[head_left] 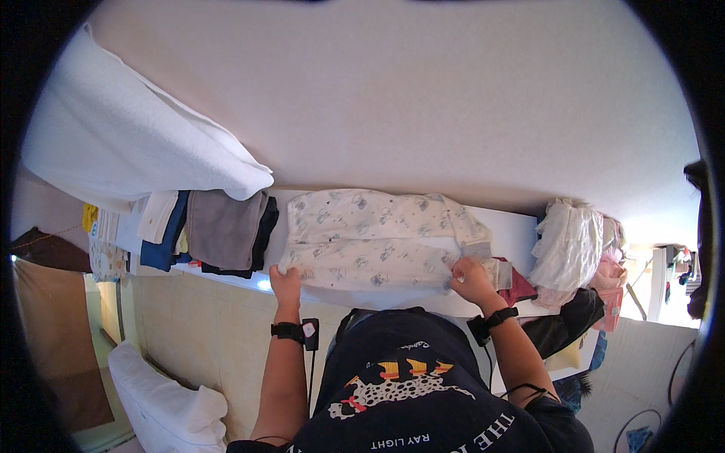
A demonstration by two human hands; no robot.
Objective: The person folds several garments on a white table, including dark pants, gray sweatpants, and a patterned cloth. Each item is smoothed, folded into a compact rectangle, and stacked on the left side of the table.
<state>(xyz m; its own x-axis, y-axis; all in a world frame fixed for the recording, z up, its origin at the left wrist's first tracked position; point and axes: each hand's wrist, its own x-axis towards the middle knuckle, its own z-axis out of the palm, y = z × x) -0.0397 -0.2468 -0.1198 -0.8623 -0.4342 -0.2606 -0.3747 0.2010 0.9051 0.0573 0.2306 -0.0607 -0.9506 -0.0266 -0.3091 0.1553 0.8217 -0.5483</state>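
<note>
A cream-white garment (371, 226) with a small grey print and a grey cuff lies flat on a narrow white table (510, 226). It is stretched lengthwise from left to right before me, with a long crease along its middle. My left hand (285, 283) pinches its near left corner between thumb and fingers. At the near right part, beside the cuff end, my right hand (473, 281) grips the same cloth with curled fingers. Both hands are at the table's near edge, and a black device is strapped to each wrist. Part of a maroon cloth (518, 287) shows just right of my right hand.
Folded clothes, among them a grey piece (224, 229) and a navy one (158, 255), lie to the left. A white towel (141, 124) hangs beyond them. White lacy clothing (569, 249) and a black garment (566, 325) are at right. A white cushioned seat (164, 402) stands lower left.
</note>
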